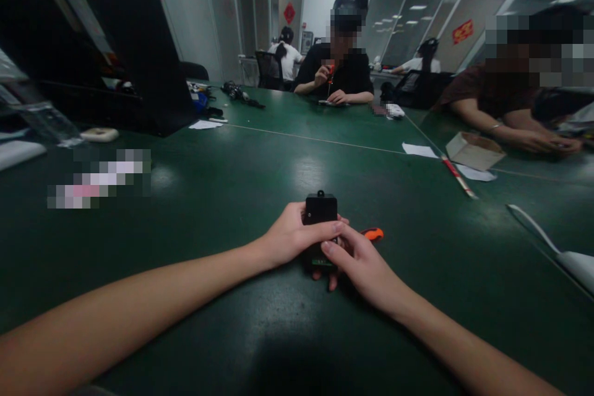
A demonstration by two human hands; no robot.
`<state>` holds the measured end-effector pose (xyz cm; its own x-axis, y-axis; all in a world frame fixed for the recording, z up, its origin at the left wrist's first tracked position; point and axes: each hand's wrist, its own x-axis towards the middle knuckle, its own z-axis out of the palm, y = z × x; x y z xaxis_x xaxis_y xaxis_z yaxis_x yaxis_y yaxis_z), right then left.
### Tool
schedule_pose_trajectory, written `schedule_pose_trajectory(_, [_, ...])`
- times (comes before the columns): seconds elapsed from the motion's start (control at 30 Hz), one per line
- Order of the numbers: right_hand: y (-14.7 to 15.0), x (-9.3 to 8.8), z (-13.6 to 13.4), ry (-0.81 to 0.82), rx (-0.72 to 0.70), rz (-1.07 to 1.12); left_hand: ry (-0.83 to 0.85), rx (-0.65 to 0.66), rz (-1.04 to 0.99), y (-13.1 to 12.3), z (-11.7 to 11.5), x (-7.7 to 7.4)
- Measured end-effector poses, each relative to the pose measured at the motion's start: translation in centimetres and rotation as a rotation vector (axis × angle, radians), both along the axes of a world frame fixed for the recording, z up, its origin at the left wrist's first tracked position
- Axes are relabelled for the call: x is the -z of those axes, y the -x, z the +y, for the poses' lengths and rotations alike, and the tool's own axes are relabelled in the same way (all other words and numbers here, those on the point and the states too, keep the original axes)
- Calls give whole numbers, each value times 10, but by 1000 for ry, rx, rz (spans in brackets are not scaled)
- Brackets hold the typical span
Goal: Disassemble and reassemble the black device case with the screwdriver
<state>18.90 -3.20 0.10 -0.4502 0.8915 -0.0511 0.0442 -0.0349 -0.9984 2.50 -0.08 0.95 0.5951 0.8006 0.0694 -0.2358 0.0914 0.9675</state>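
Note:
Between my two hands is a small black box-shaped device [321,208] with a rounded knob on its top end and a green strip near its lower end. My left hand [297,232] is closed round its left side, the thumb lying across the front. From the right, my right hand [359,253] grips it too, thumb on the lower front and some fingertips showing below. Both hands cover much of the device's middle. Just beyond my right hand lies an orange and black handle [373,234], partly hidden by that hand.
The green table [208,198] carries a small open box [476,150], a red and white stick [457,177] and paper [419,150] at the right. A large black panel [134,55] rises at the left. Across the table a person [341,74] holds an orange-handled screwdriver; another sits at right.

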Motion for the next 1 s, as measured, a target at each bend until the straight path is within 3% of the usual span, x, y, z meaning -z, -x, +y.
schedule_pose_trajectory(0.5, [-1, -4, -1, 12, 20, 13, 20, 51, -7, -2, 1, 2])
schedule_pose_trajectory(1.0, [1, -9, -14, -128, 247, -80, -10, 15, -188, 1, 4, 10])
